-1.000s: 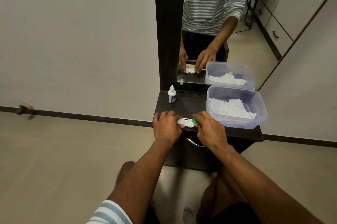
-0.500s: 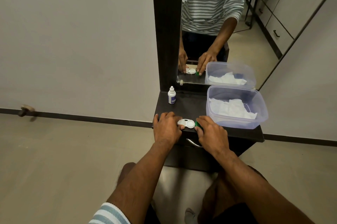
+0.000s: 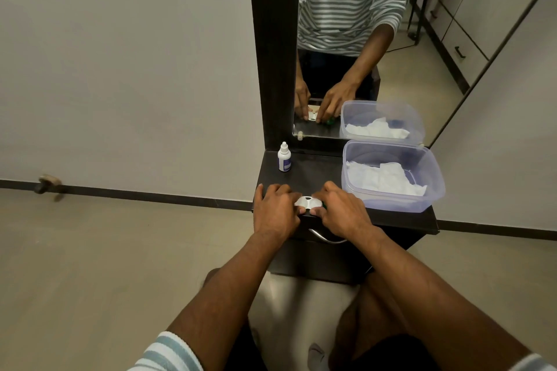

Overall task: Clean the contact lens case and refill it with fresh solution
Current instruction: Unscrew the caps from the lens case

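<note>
- Since 0.5 s ago, the right hand (image 3: 340, 213) has slid further over the contact lens case (image 3: 308, 203), hiding most of the green cap (image 3: 324, 205) that showed before.
- At the front edge of the dark shelf (image 3: 313, 173), the case lies between both hands; the left hand (image 3: 275, 210) pinches its left end, and the right hand's fingers curl round the green cap.
- To unscrew cleanly, he should pin the case flat and twist only the cap.
- Solution bottle (image 3: 284, 157) and tissue-lined tub (image 3: 391, 176) stand within reach behind.
</note>
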